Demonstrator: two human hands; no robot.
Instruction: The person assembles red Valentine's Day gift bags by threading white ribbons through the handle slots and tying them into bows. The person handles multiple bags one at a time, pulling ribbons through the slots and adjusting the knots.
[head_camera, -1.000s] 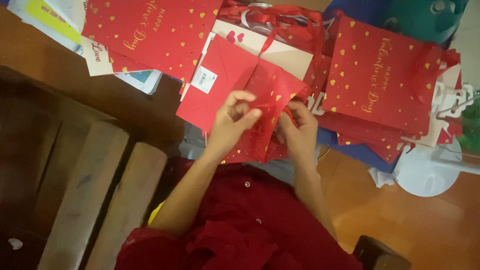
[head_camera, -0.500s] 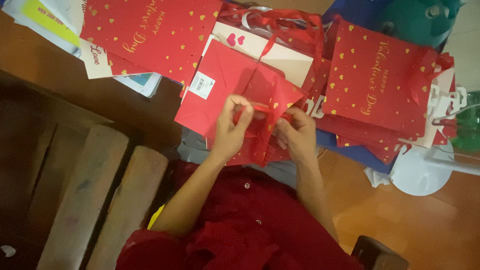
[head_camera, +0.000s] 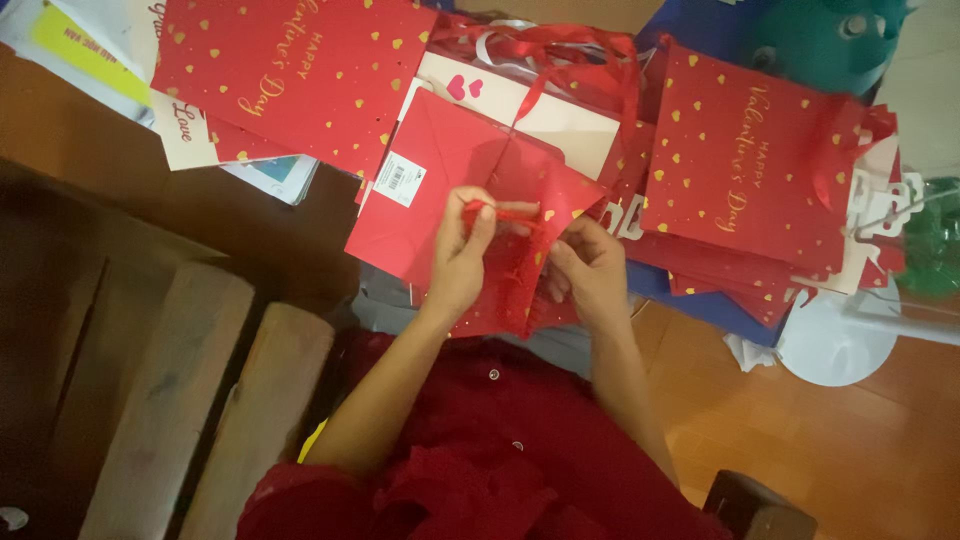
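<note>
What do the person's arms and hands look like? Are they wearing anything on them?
Both forearms are bare, with no sleeves reaching them. The left hand and right hand wear no gloves, and no rings or watch show. The clothing below is dark red with small buttons.

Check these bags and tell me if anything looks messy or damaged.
The red bags lie in a loose, overlapping heap at mixed angles, with ribbon handles tangled on top. The bag under the left hand and right hand is bent open at its fold. No tear or spill shows.
</note>
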